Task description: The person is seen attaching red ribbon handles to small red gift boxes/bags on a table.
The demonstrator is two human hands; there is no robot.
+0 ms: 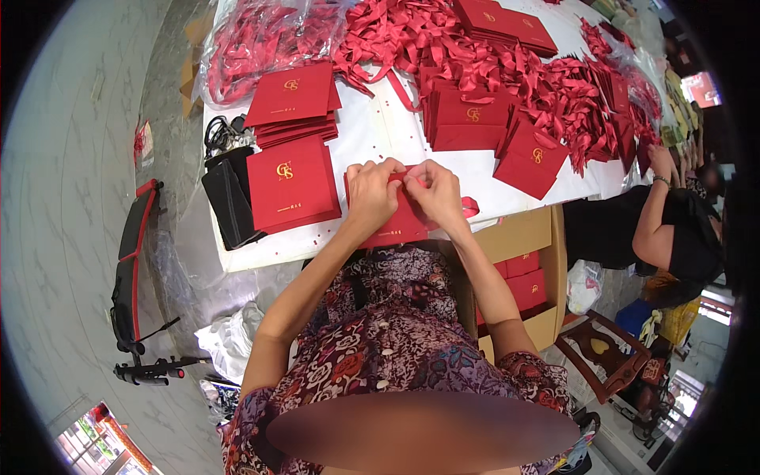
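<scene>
A flat red paper bag [405, 224] with gold print lies in front of me at the table's near edge. My left hand [372, 191] is closed on its upper left part, thumb and fingers pinched at the top edge. Close beside it, my right hand [435, 191] pinches at the same top edge, with a bit of red ribbon between the fingertips. A loop of red ribbon [470, 207] shows just right of that hand. The fingers partly hide the bag's top edge and the ribbon there.
Stacks of red bags stand left [294, 186] and right [473, 119] on the white-covered table [366, 119]. Loose red ribbons [404, 36] heap at the back. A black pouch [226, 206] lies left. An open carton [558, 277] with red bags stands right; another person [657, 214] works beyond.
</scene>
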